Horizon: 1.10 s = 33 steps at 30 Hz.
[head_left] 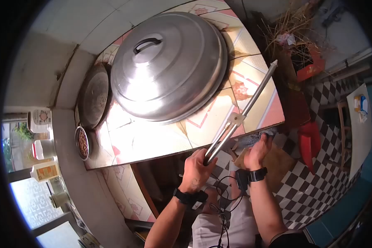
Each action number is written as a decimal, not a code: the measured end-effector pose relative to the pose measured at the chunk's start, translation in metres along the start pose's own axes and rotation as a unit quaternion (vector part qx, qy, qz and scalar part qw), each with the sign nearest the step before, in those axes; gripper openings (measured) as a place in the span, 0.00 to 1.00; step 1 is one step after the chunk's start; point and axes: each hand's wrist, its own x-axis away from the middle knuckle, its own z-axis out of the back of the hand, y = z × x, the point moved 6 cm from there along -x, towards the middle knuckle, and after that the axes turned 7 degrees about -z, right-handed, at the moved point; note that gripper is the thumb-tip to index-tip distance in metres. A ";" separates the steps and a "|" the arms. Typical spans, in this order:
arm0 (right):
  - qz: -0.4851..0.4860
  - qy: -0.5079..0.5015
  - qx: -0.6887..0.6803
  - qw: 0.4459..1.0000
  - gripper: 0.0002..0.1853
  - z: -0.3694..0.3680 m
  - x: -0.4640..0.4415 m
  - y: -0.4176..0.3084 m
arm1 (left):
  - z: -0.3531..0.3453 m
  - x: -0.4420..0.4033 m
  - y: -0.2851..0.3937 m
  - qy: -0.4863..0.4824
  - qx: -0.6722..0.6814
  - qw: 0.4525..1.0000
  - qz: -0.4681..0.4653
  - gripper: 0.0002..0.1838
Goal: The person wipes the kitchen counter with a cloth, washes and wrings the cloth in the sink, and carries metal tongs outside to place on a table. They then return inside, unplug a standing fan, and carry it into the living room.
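My left hand (pixel 197 169) is closed round the lower end of a long metal tool (pixel 254 97). Two thin rods run from that hand to a pale joint block, and a single bar continues over the tiled counter to the upper right. My right hand (pixel 258 153) is just below the counter's front edge, its fingers closed on a bunched grey-blue cloth (pixel 252 139). A large domed metal lid (pixel 182 70) with a dark handle covers much of the tiled counter (pixel 153 140). Both wrists wear black bands, with dark cables hanging between them.
A round dark pan lid (pixel 96 97) leans at the counter's left, above a bowl of small brown pieces (pixel 82 143). Bottles (pixel 44 149) line the windowsill. Dry straw (pixel 291 33) lies at upper right; a red plastic object (pixel 310 142) stands over the checkered floor.
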 end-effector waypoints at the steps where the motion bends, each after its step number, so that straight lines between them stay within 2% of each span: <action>1: 0.006 -0.013 0.012 1.000 0.21 -0.003 0.010 0.013 | 0.011 0.026 -0.008 0.012 0.014 1.000 -0.016 0.18; 2: 0.012 0.031 0.058 0.998 0.19 -0.001 0.020 0.032 | 0.024 0.055 -0.021 0.028 0.028 0.999 0.004 0.17; 5: -0.007 -0.023 0.155 0.988 0.17 -0.006 0.055 0.109 | 0.060 0.157 -0.066 0.065 0.080 0.991 0.082 0.15; 6: 0.005 -0.049 0.189 0.981 0.15 -0.032 0.101 0.111 | 0.071 0.192 -0.085 0.089 0.075 0.987 0.106 0.14; 7: -0.021 -0.041 0.185 0.982 0.15 -0.033 0.111 0.142 | 0.082 0.225 -0.102 0.112 0.070 0.983 0.130 0.14; 9: -0.010 -0.005 0.183 0.983 0.19 -0.037 0.134 0.201 | 0.104 0.289 -0.135 0.161 0.073 0.963 0.203 0.14; 10: -0.002 -0.013 0.252 0.968 0.20 -0.043 0.152 0.218 | 0.118 0.313 -0.145 0.197 0.067 0.954 0.214 0.14; 12: -0.039 -0.054 0.214 0.975 0.21 -0.042 0.149 0.269 | 0.141 0.357 -0.163 0.259 0.074 0.932 0.243 0.16; 15: -0.045 -0.073 0.252 0.964 0.22 -0.098 0.259 0.264 | 0.165 0.408 -0.183 0.342 0.089 0.891 0.285 0.17; 17: -0.075 -0.035 0.268 0.960 0.22 -0.108 0.288 0.298 | 0.167 0.437 -0.197 0.381 0.105 0.867 0.303 0.16; 18: -0.061 -0.021 0.337 0.939 0.21 -0.113 0.295 0.311 | 0.169 0.449 -0.202 0.399 0.113 0.855 0.312 0.16; 19: -0.059 -0.039 0.348 0.935 0.21 -0.116 0.301 0.324 | 0.168 0.462 -0.206 0.415 0.120 0.842 0.322 0.16; 21: -0.123 -0.138 0.271 0.945 0.20 -0.119 0.313 0.351 | 0.164 0.481 -0.213 0.441 0.122 0.826 0.330 0.16; 22: -0.151 -0.216 0.263 0.928 0.19 -0.115 0.330 0.359 | 0.159 0.490 -0.216 0.451 0.147 0.809 0.347 0.16; 23: -0.205 -0.338 0.292 0.871 0.17 -0.109 0.345 0.362 | 0.152 0.499 -0.220 0.460 0.173 0.792 0.363 0.16; 25: -0.158 -0.494 0.269 0.812 0.19 -0.107 0.395 0.346 | 0.148 0.511 -0.223 0.474 0.178 0.775 0.377 0.16; 27: 0.049 -0.542 0.352 0.761 0.21 -0.106 0.435 0.325 | 0.149 0.522 -0.220 0.478 0.192 0.752 0.411 0.15; 29: 0.208 -0.605 0.434 0.634 0.24 -0.108 0.473 0.333 | 0.151 0.529 -0.224 0.507 0.197 0.738 0.398 0.15; 31: 0.426 -0.678 0.461 0.384 0.27 -0.105 0.487 0.389 | 0.159 0.537 -0.216 0.507 0.224 0.748 0.365 0.14; 32: 0.458 -0.695 0.507 0.226 0.30 -0.100 0.497 0.426 | 0.161 0.542 -0.217 0.526 0.198 0.750 0.350 0.14; 33: 0.474 -0.717 0.503 0.096 0.30 -0.090 0.483 0.477 | 0.160 0.548 -0.218 0.532 0.200 0.741 0.358 0.14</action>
